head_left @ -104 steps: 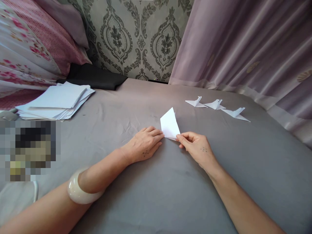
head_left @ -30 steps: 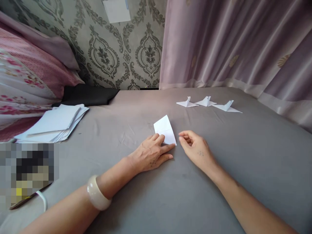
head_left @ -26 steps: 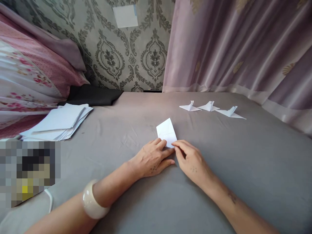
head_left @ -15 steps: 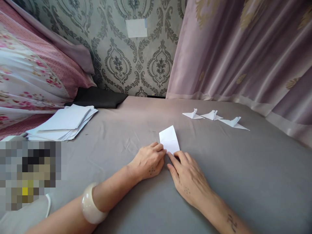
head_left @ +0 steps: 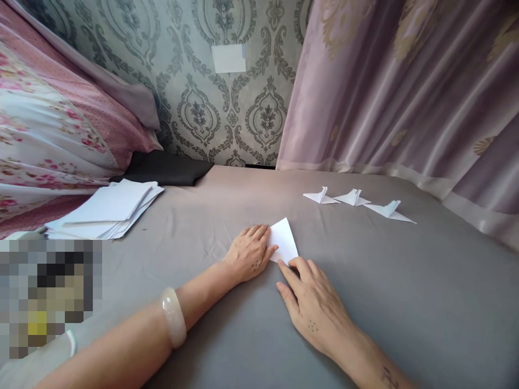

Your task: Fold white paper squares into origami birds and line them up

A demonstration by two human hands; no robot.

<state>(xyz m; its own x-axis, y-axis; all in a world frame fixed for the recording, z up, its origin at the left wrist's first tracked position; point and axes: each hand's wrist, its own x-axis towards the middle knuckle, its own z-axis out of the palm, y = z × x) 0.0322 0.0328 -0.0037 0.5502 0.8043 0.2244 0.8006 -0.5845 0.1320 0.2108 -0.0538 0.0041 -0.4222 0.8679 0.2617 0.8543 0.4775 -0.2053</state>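
A small folded sheet of white paper (head_left: 285, 239) lies on the grey cloth in front of me. Across its left edge rests my left hand (head_left: 249, 251), fingers stretched out and thumb on the paper; a pale bangle circles that forearm. At the lower right corner, my right hand (head_left: 314, 294) touches the paper with its index fingertip, thumb held apart on the cloth. Farther back to the right stand three folded white paper birds, the left bird (head_left: 321, 196), the middle bird (head_left: 353, 198) and the right bird (head_left: 390, 209).
A stack of white paper (head_left: 107, 208) lies at the left, with a black folded item (head_left: 166, 167) behind it. Floral fabric (head_left: 57, 135) hangs on the left and a pink curtain (head_left: 377, 92) on the right. A blurred-out patch covers the lower left.
My left hand has moved up along the paper's left edge and flattened from a closed pose. My right hand stays near the lower corner. The view has tilted slightly upward.
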